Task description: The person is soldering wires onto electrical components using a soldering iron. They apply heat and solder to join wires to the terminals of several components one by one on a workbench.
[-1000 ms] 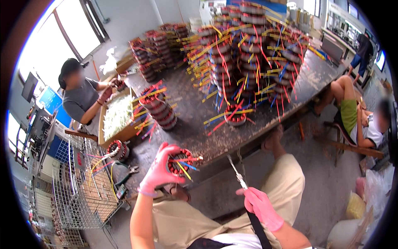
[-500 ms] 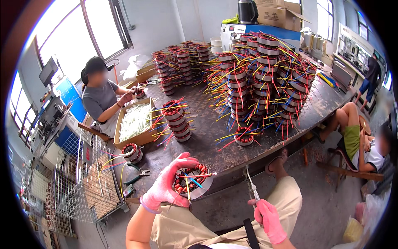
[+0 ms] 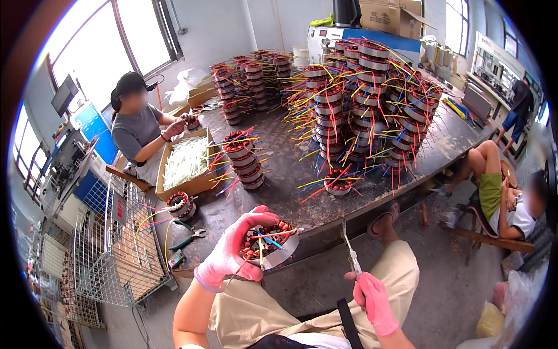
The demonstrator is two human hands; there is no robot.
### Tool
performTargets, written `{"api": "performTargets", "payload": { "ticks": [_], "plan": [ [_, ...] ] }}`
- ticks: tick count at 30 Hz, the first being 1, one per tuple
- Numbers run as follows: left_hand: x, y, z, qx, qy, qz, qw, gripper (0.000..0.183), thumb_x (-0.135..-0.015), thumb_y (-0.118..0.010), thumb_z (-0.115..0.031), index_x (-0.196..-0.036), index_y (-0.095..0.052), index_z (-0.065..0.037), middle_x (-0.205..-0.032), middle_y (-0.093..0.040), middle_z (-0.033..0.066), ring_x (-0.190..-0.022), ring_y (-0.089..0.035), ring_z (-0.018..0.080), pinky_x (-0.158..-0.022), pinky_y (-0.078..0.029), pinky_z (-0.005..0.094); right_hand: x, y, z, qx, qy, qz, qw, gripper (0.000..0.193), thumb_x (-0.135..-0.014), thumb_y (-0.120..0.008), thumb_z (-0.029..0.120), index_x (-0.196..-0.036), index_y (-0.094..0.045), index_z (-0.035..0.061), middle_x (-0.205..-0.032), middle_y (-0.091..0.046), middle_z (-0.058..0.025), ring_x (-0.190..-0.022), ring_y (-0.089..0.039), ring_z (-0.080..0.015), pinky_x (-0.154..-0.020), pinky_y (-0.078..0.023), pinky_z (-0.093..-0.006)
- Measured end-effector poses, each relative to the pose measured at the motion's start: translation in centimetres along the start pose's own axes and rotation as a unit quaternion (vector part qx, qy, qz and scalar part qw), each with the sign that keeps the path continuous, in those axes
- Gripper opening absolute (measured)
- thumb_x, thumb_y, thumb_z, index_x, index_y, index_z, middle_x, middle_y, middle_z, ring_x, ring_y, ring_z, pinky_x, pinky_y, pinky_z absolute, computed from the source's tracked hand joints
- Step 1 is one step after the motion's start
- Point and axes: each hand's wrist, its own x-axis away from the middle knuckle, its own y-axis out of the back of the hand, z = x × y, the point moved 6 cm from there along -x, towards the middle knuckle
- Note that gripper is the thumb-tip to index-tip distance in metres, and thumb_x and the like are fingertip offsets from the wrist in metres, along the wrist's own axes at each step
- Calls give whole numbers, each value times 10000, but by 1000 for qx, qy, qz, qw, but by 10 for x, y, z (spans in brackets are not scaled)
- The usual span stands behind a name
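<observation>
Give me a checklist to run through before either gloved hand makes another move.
1. Left hand gripping the wound ring: ok, fingers and thumb round its side.
2. Right hand holding the thin metal tool: ok.
3. Tool apart from the ring: ok, a gap shows.
4. Ring's coloured wires lined up together: not ok, they point different ways.
5. Pliers set down: ok, on the table.
6. Ring clear of the table edge: cannot tell.
</observation>
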Motion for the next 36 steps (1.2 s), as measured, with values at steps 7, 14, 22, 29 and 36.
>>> {"api": "performTargets", "payload": {
  "ticks": [7, 14, 22, 29, 36],
  "plan": [
    [1, 4, 2, 2, 13, -3, 1000, 1083, -475, -928, -608, -1300, -550, -18, -1284, -587, 94, -1360, -395, 235, -1192, -162, 423, -1, -1, -2, 4, 1, 1, 1000, 405, -1061, -452, 329, -1165, -630, -19, -570, -456, 53, -494, -316, -20, -469, -233, -209],
    [2, 6, 4, 2, 33, -3, 999, 1077, -480, -938, -585, -1304, -540, -19, -1293, -574, 83, -1373, -378, 236, -1192, -171, 422, -2, -4, -1, -2, -2, -5, 1000, 406, -1060, -456, 329, -1168, -632, -20, -569, -456, 53, -497, -327, -23, -469, -241, -204],
    [2, 21, 7, -141, 11, -19, 990, 1032, -463, -946, -501, -1303, -549, -52, -1333, -547, 105, -1428, -324, 310, -1191, -202, 456, -7, -3, -4, 8, -12, -8, 1000, 421, -1061, -448, 336, -1175, -631, -26, -570, -444, 58, -499, -323, -23, -470, -235, -212],
    [0, 23, -7, -294, -119, -76, 945, 998, -446, -957, -404, -1286, -530, -78, -1309, -570, 120, -1328, -461, 338, -1190, -203, 542, -14, -4, -10, 32, -10, -18, 999, 452, -1065, -429, 343, -1161, -602, -64, -536, -421, 65, -437, -302, -17, -415, -226, -195],
    [1, 27, -3, -330, -143, -73, 930, 1024, -492, -932, -546, -1301, -503, -88, -1328, -556, 126, -1343, -441, 358, -1193, -177, 566, -15, -8, -6, 31, -28, -15, 999, 430, -1064, -431, 334, -1157, -628, -37, -558, -440, 59, -493, -319, -24, -471, -235, -216]
  ]
}}
